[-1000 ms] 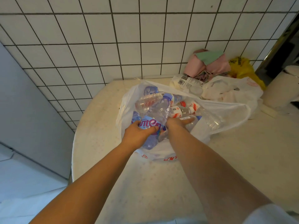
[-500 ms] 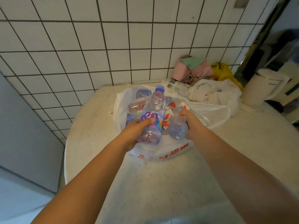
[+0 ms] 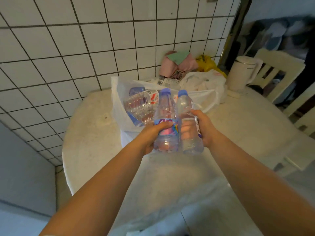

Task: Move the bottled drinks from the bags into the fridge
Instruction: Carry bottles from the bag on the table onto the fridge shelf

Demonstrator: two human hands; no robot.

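Observation:
My left hand (image 3: 150,135) grips a clear water bottle with a blue cap and a colourful label (image 3: 166,116). My right hand (image 3: 204,127) grips a second clear bottle with a blue cap (image 3: 186,116). Both bottles stand upright, side by side and touching, lifted above the near edge of a white plastic bag (image 3: 117,106) on the table. Several more bottles (image 3: 138,104) lie inside that bag. No fridge is in view.
The pale round table (image 3: 88,137) stands against a white tiled wall. Behind the bag lie another white plastic bag (image 3: 206,80), pink and green cloths (image 3: 177,63) and a yellow bag (image 3: 207,63). A white kettle (image 3: 241,74) and a chair (image 3: 279,70) stand at the right.
Both hands have lifted their bottles out of the bag and drawn them toward me, turning them upright side by side. The view has swung to the right.

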